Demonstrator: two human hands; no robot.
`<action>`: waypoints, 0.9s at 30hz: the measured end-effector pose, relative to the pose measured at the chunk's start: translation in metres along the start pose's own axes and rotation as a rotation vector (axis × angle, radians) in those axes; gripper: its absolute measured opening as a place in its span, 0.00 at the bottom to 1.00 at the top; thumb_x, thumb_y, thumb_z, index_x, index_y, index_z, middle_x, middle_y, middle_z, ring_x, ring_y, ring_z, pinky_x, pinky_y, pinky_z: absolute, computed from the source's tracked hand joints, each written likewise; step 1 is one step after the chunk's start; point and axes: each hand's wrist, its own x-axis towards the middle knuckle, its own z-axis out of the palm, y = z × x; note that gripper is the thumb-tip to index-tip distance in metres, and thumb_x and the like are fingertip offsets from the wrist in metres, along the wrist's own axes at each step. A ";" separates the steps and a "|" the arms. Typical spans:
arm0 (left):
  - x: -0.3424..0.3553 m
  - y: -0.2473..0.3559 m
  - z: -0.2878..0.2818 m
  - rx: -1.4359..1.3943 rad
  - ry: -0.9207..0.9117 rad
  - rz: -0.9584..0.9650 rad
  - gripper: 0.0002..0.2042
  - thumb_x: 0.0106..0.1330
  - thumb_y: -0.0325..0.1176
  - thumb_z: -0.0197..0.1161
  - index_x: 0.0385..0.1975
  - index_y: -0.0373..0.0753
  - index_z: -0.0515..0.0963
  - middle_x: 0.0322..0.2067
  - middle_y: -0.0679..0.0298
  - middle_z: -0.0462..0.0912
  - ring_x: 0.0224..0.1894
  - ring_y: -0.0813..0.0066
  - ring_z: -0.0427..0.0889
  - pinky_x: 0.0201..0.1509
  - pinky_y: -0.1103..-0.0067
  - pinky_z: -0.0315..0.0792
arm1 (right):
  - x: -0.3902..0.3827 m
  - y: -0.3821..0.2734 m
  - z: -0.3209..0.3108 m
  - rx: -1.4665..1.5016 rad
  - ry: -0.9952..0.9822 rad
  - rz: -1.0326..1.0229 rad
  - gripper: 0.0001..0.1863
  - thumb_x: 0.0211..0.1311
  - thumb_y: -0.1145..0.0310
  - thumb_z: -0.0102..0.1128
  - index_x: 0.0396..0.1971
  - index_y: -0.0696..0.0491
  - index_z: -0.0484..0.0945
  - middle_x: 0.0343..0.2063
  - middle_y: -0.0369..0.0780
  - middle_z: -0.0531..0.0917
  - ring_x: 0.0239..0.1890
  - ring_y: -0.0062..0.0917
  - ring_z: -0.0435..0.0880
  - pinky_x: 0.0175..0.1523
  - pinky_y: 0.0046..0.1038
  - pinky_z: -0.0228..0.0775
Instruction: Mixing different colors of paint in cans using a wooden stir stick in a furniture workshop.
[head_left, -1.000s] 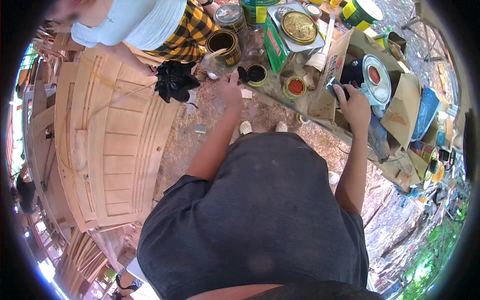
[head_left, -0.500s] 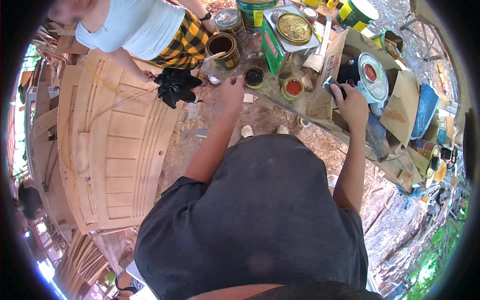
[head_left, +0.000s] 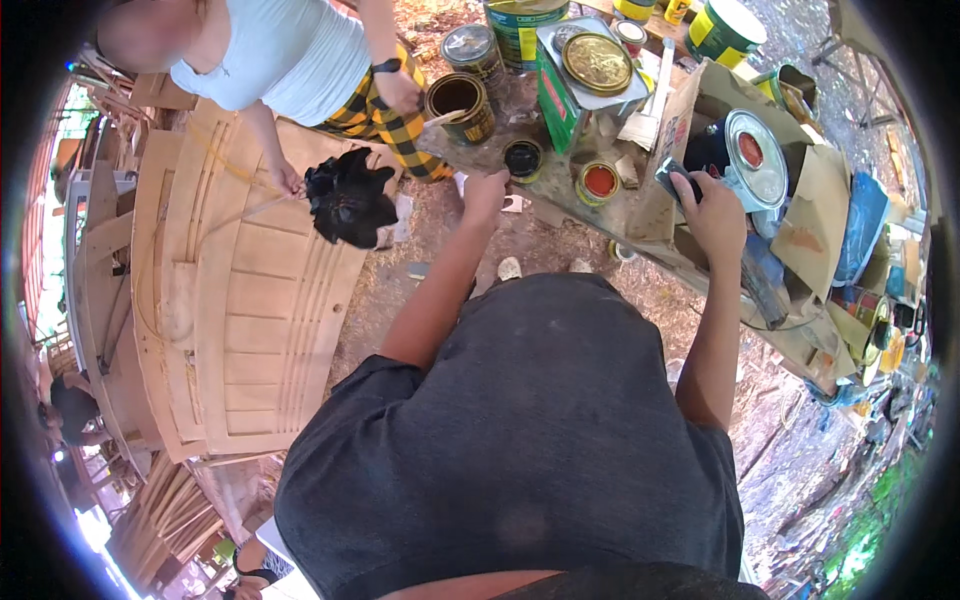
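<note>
My left hand [head_left: 486, 195] is at the table's edge, its fingers curled together beside a small open can of dark paint [head_left: 522, 160]. Whatever it may hold is hidden. A small open can of red-orange paint [head_left: 598, 182] stands to the right of that can. My right hand [head_left: 714, 218] is closed on a dark, flat-ended object [head_left: 668, 178] over the front of an open cardboard box [head_left: 655, 215]. In the box, just past that hand, leans a large can with a silver lid [head_left: 768, 180] bearing a red patch.
A person [head_left: 290, 60] at the far left holds a crumpled black plastic bag [head_left: 350, 200] over a panelled wooden door [head_left: 255, 350]. Behind my left hand stands a large open can with a stick [head_left: 460, 105]. A brush [head_left: 650, 110] and lidded cans crowd the table.
My left hand has moved slightly right and nearer me, beside the dark paint can. The other person has shifted, lowering one hand to the thigh. My right hand keeps its grip.
</note>
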 end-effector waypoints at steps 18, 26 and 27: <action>-0.031 0.020 0.015 0.699 0.326 0.876 0.29 0.49 0.38 0.74 0.51 0.32 0.74 0.47 0.49 0.78 0.53 0.48 0.75 0.60 0.62 0.67 | 0.000 0.004 0.002 0.028 0.017 -0.015 0.24 0.65 0.45 0.58 0.35 0.55 0.85 0.27 0.51 0.84 0.32 0.48 0.83 0.38 0.44 0.73; -0.021 0.020 0.017 1.044 0.124 0.914 0.44 0.46 0.39 0.75 0.64 0.38 0.60 0.60 0.55 0.69 0.64 0.47 0.62 0.67 0.55 0.55 | 0.001 0.001 0.002 0.021 0.012 -0.032 0.25 0.66 0.44 0.55 0.32 0.55 0.84 0.26 0.51 0.84 0.31 0.48 0.83 0.37 0.45 0.73; -0.020 0.019 0.017 1.044 0.124 0.914 0.44 0.46 0.39 0.75 0.64 0.38 0.60 0.60 0.55 0.69 0.64 0.47 0.62 0.67 0.55 0.55 | 0.001 0.001 0.001 0.021 0.012 -0.032 0.25 0.66 0.44 0.55 0.32 0.55 0.84 0.26 0.51 0.84 0.31 0.48 0.83 0.37 0.45 0.73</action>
